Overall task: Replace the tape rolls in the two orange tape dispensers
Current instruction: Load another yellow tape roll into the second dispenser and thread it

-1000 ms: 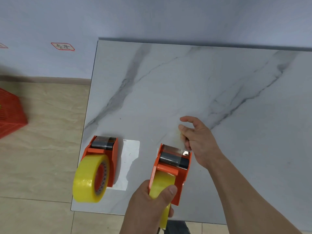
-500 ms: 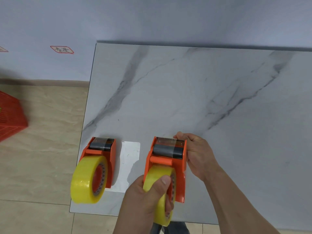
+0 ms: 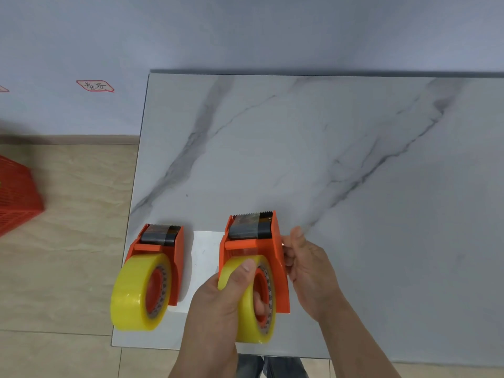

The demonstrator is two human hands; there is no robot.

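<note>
2 orange tape dispensers stand side by side near the front left corner of the marble-patterned table point(image 3: 354, 159), each loaded with a yellow tape roll and each with its toothed cutter pointing away from the person; the left dispenser point(image 3: 176, 257) stands alone, untouched, its roll point(image 3: 136, 293) overhanging toward the table's near edge; a white sheet point(image 3: 207, 249) lies flat on the table between the 2 dispensers.

The right dispenser point(image 3: 278, 255) is held from both sides; the left hand point(image 3: 218, 304) is closed around its yellow roll point(image 3: 253, 309) — thumb laid over the top of the roll, a fingertip showing inside the orange core; the right hand point(image 3: 308, 271) is curled against the dispenser's right side wall, fingers pressed to the orange plastic, thumb raised just beside the upper edge; clear tape lies across the dark roller below the cutter teeth on both dispensers.

On the tiled floor to the left sits a red mesh basket point(image 3: 16, 197); a red-bordered label point(image 3: 95, 86) is stuck on the wall above it.
</note>
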